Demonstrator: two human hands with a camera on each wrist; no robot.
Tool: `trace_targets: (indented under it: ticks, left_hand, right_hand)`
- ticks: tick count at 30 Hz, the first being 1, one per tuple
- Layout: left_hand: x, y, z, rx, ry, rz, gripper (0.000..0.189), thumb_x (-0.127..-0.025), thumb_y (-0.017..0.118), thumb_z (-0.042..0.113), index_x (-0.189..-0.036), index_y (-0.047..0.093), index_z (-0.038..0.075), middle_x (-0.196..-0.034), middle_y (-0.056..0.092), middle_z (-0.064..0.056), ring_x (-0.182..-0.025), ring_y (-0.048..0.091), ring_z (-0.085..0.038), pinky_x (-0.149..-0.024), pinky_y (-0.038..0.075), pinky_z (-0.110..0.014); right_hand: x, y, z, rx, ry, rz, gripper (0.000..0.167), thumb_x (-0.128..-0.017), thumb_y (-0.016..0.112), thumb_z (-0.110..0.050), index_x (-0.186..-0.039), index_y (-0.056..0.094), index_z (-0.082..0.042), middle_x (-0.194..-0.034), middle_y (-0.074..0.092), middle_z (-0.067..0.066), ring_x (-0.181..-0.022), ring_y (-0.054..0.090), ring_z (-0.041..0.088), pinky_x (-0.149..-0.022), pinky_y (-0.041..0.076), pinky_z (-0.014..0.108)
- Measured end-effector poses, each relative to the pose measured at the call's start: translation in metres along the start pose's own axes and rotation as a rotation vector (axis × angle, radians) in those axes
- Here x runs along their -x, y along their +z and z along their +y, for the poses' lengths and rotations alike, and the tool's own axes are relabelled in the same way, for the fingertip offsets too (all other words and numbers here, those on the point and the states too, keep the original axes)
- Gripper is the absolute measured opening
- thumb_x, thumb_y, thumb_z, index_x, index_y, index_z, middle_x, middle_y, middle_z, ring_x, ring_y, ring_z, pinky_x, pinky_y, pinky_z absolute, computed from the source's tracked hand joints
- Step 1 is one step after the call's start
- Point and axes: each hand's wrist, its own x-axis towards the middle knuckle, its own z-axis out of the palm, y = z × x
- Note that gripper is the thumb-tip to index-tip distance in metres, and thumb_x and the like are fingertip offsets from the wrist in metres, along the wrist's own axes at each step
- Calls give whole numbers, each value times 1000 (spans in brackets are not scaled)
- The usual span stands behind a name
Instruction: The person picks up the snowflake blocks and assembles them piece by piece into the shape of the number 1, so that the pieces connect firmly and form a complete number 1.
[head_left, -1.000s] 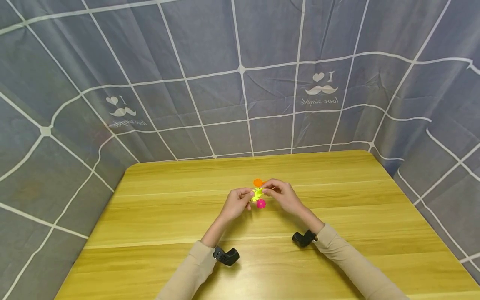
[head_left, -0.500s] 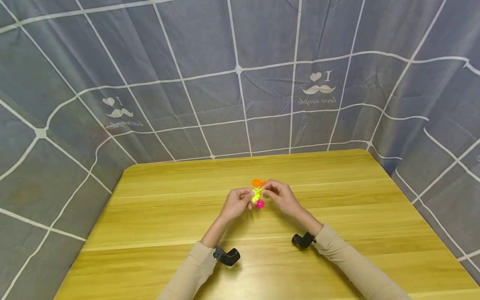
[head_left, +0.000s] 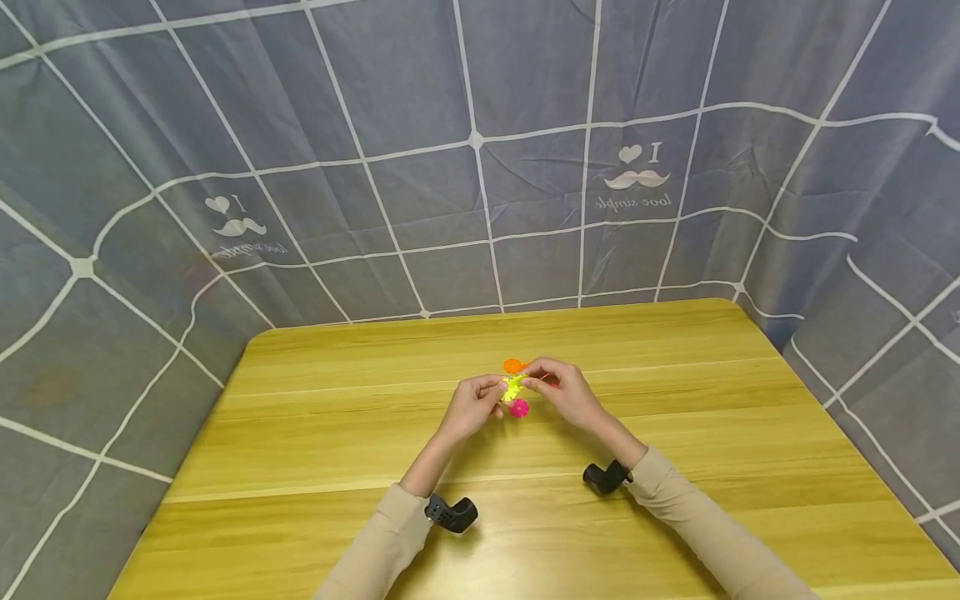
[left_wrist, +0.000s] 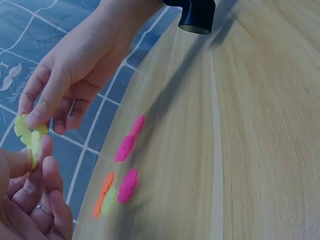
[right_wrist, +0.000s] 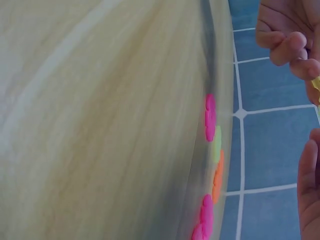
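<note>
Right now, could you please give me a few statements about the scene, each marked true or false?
1. The left hand and the right hand both pinch yellow flower-shaped, plastic-looking pieces. True.
2. The orange flower-shaped, plastic-looking piece is held by the right hand. False: it lies on the yellow wood-grain table.
3. In the head view, a pink flower-shaped, plastic-looking piece lies nearer the person than the orange piece. True.
4. The table is covered with cloth. False: its wood grain shows, and the grey cloth curtain with white lines hangs around it.
5. Both fabric sleeves are beige. True.
</note>
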Motion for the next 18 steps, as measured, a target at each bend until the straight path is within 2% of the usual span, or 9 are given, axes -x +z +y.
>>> trace_targets:
  ticks: [4, 7, 12, 15, 18]
  left_hand:
    - [0, -1, -1, 12, -9, -14, 30, -100, 50, 12, -121, 60, -7, -97, 67, -28, -58, 57, -10, -61, 51, -28]
    - [2, -2, -2, 12, -13, -18, 29, -100, 50, 12, -122, 60, -5, -100, 65, -30, -60, 58, -13, -68, 54, -36]
    - [8, -6, 7, 0, -7, -26, 31, -97, 52, 5, -126, 58, -5, -98, 61, -32, -65, 60, -21, -68, 54, -39]
    - [11, -8, 13, -10, -7, -46, 34, -95, 55, 3, -128, 56, -5, -96, 59, -31, -66, 60, -20, -68, 54, -39]
    - [10, -7, 7, -15, -1, -49, 37, -92, 59, 4, -128, 55, -5, -93, 60, -24, -64, 60, -16, -66, 53, -38]
  right_hand:
    - [-1, 0, 2, 26, 12, 14, 12, -87, 68, -9, -98, 71, -4, -95, 68, 11, -77, 56, 11, -69, 49, 22]
    - [-1, 0, 3, 23, 29, 20, 15, -87, 69, -9, -100, 70, -2, -94, 70, 13, -78, 59, 18, -70, 51, 27]
    - [-1, 1, 2, 46, 44, 24, 14, -88, 68, -12, -99, 70, -4, -91, 71, 11, -77, 60, 14, -72, 51, 25]
    - [-1, 2, 2, 51, 32, 25, 13, -87, 70, -14, -98, 70, -7, -89, 71, 8, -75, 60, 11, -70, 51, 23]
    - [-1, 2, 3, 47, 24, 26, 13, -87, 71, -16, -97, 70, -9, -87, 71, 5, -74, 59, 9, -69, 51, 23]
